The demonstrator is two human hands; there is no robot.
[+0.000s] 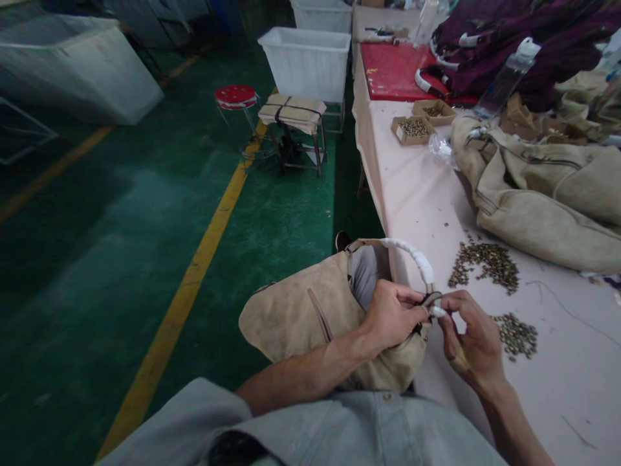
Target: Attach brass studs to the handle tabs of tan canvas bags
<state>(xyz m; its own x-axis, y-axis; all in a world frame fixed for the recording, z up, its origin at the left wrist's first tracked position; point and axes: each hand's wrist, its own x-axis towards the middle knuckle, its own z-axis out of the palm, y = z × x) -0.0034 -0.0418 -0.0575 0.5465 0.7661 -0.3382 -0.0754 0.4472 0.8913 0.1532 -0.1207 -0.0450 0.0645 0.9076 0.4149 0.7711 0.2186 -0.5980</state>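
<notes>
A tan bag (291,304) lies across my lap beside the table edge, its handle (412,252) wrapped in white and arching up at the right. My left hand (392,314) is closed on a dark strap tab (431,299) where the handle meets the bag. Facing it, my right hand (468,330) pinches at the white-wrapped end of the handle, fingertips close to those of my left hand. Whether a small rivet is between the right fingers is hidden. Two piles of small brass-coloured rivets, a larger pile (490,265) and a smaller pile (518,336), lie right of my hands.
The pale-covered table (557,401) runs along my right. On it are more tan bags (548,188), cardboard boxes of rivets (412,131), a clear bottle (507,77) and purple bags (538,39). Stools (236,97) and white bins (308,61) stand on the green floor ahead.
</notes>
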